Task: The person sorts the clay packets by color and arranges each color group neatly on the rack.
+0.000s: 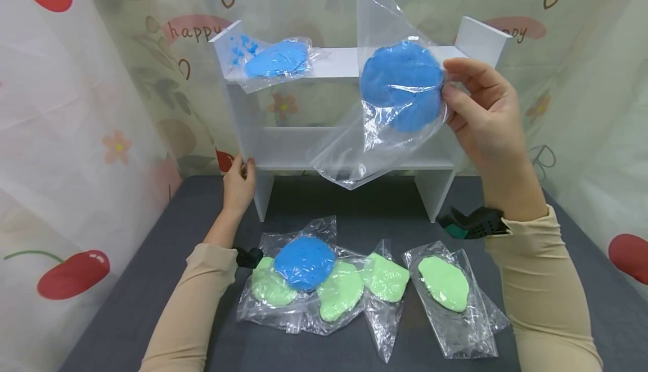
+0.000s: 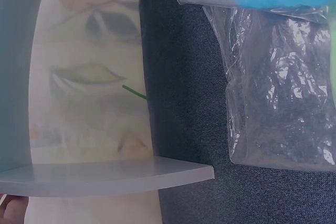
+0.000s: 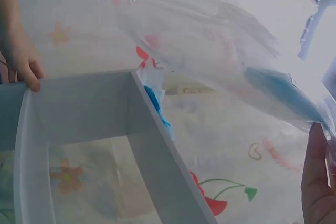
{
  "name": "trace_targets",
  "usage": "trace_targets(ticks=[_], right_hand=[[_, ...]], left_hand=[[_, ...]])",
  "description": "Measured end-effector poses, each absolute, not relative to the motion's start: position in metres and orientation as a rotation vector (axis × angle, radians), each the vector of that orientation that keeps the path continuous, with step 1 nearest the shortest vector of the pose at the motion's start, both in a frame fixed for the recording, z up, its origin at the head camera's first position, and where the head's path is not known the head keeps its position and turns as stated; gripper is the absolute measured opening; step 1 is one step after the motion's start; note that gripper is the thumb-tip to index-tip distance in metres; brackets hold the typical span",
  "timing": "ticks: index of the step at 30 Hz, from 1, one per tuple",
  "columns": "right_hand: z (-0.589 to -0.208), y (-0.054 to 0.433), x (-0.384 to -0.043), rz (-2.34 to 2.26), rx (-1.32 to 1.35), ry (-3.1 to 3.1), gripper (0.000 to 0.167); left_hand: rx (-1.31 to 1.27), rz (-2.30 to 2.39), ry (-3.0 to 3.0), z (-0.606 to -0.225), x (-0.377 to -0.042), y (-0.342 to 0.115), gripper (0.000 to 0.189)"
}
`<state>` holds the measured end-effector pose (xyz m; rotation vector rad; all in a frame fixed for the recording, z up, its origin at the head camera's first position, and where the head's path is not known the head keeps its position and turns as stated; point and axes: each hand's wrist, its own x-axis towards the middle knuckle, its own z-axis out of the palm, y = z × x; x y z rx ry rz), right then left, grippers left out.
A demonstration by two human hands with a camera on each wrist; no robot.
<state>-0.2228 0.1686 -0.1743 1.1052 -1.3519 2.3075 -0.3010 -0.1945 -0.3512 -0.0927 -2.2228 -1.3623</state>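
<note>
My right hand pinches the right edge of a clear plastic bag with a flat round blue clay piece inside, raised in front of the white shelf. In the right wrist view the bag stretches leftward from my fingertips. My left hand grips the left side panel of the shelf near its lower board; only a bit of the fingers shows in the left wrist view. Another bagged blue clay piece lies on the shelf's top board at the left.
On the dark table in front of the shelf lie a bagged blue clay piece over bagged green pieces, a green piece beside them, and a separate bagged green piece at right. A patterned curtain hangs around the table.
</note>
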Motion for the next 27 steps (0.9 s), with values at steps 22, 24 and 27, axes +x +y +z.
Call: trace_targets(ticks=[22, 24, 27], right_hand=[[-0.146, 0.159, -0.251, 2.432, 0.818, -1.307, 0.025], [-0.143, 0.158, -0.254, 2.435, 0.795, -1.316, 0.024], [-0.141, 0.157, -0.259, 2.448, 0.77, -1.323, 0.022]], left_hand=[[-0.076, -1.384, -2.235, -0.348, -0.298, -0.194, 0.042], [-0.076, -1.389, -2.235, -0.348, -0.298, -0.194, 0.042], [-0.076, -1.393, -2.238, -0.347, -0.298, -0.194, 0.043]])
